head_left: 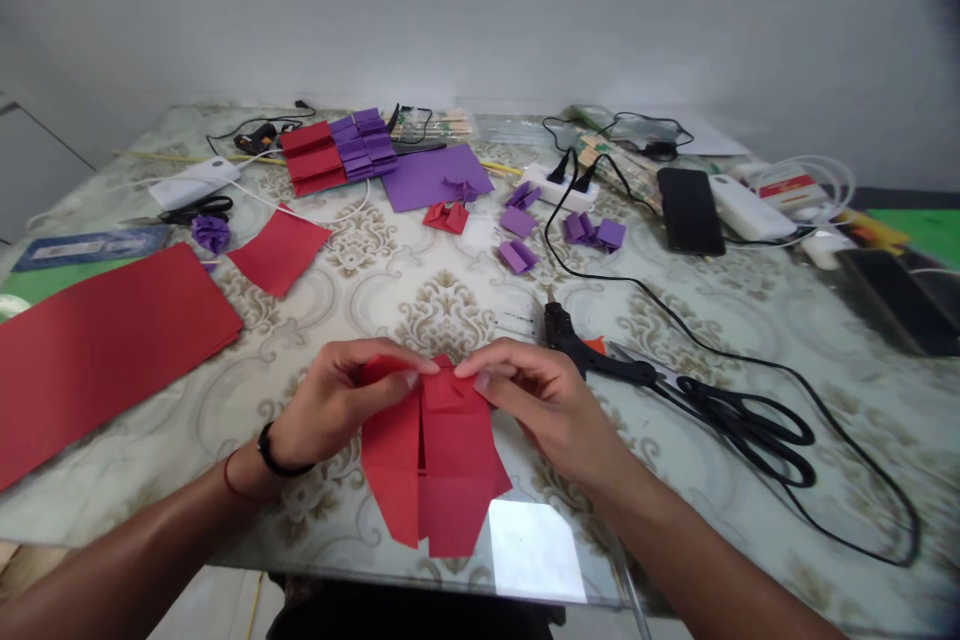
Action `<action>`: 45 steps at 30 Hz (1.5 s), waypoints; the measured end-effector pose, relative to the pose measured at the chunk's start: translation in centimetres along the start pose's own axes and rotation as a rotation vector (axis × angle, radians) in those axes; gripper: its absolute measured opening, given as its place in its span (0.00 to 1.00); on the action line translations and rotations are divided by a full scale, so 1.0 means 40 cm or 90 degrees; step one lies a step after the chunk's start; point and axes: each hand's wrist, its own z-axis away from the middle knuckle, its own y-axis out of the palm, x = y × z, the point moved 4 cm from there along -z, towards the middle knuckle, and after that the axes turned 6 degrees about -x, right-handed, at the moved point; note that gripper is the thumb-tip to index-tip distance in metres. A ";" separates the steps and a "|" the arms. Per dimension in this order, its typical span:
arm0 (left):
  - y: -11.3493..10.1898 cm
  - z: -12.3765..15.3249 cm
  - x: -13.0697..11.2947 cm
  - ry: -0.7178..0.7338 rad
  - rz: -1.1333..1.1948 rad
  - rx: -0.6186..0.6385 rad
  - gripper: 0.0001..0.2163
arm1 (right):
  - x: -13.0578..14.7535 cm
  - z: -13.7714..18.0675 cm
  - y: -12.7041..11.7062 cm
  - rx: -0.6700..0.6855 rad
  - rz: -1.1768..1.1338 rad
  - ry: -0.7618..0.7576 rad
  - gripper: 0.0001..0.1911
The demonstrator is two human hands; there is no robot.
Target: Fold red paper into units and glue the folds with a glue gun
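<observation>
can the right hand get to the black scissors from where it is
Probably yes: the scissors lie on the table just right of the right hand, nothing on top. It must first release the folded red paper it pinches.

Matt red paper is seen in the folded piece (435,460). A glossy glass sheet over patterned cloth covers the counter (750,320). The scissors (742,420) look black plastic.
</observation>
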 end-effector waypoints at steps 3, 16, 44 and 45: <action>0.000 0.010 -0.020 0.085 -0.061 0.019 0.06 | 0.024 0.008 0.001 -0.003 0.015 -0.025 0.12; 0.012 0.011 -0.006 -0.088 -0.078 0.012 0.09 | 0.009 0.023 0.014 -0.025 0.082 -0.058 0.10; 0.007 0.020 0.020 -0.173 -0.080 0.024 0.12 | 0.002 0.004 0.027 0.078 0.074 0.053 0.18; 0.006 0.019 0.021 -0.170 -0.095 0.027 0.13 | 0.003 0.002 0.024 0.084 0.083 0.056 0.18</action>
